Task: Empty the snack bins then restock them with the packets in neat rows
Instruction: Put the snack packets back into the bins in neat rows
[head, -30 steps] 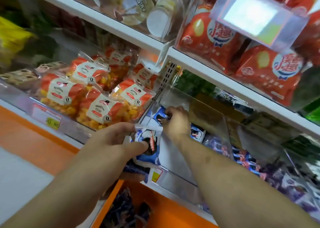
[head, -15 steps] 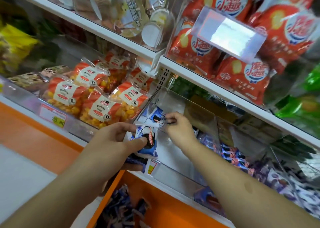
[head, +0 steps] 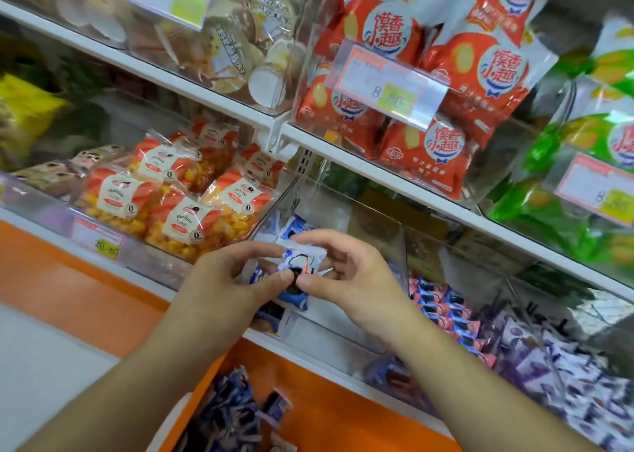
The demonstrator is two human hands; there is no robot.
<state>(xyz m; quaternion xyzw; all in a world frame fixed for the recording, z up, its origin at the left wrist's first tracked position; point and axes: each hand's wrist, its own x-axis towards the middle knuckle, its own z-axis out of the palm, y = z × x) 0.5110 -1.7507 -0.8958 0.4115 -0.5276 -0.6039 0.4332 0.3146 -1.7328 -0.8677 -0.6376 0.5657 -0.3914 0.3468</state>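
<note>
So the clear bin (head: 343, 218) is my landmark, nearly bare, just a couple of blue packets (head: 291, 226) at its back left corner. Below its front edge sits a loose pile of packets (head: 233, 414). My left hand (head: 223, 287) grips a small stack over the bin's front left, thumb curled on top. My right hand (head: 346, 273) pinches one white-and-blue packet (head: 302, 257) above that stack. Best bet imo: face it label-up, square to the bin wall, then lay it down.
</note>
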